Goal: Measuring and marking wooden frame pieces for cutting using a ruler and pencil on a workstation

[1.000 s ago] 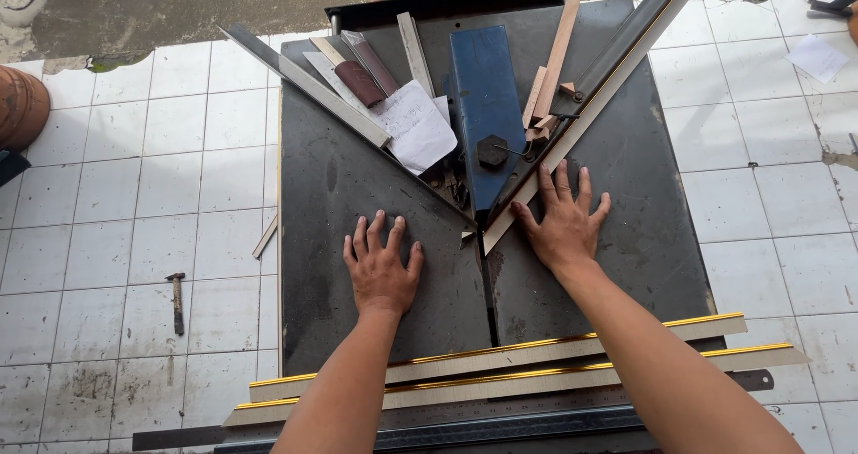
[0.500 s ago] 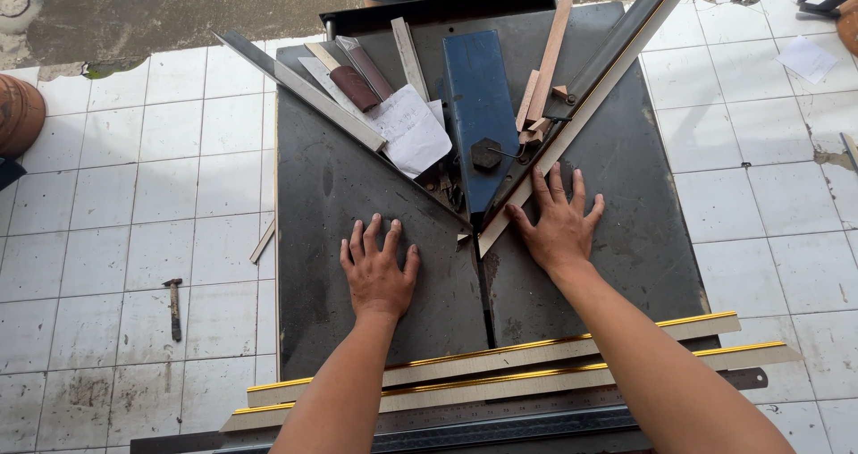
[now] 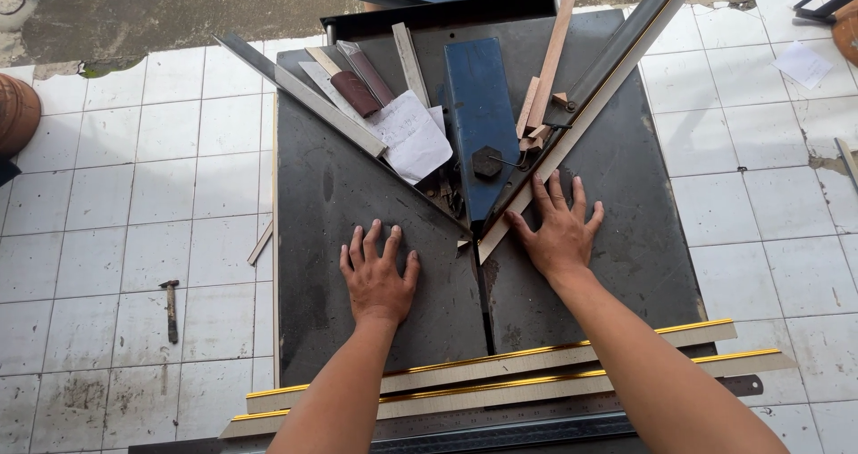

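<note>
Hands flat and open on dark table (image 3: 357, 195), left hand (image 3: 378, 278), right hand (image 3: 559, 231) touching gold-edged moulding (image 3: 581, 123), white paper sheet (image 3: 413, 135) behind.

top edge: long moulding strip (image 3: 617, 70) runs out of frame, upper right
left edge: brown round pot (image 3: 16, 114) half cut off
lower edge: both forearms cropped
paper sheet (image 3: 413, 135): markings illegible
</note>
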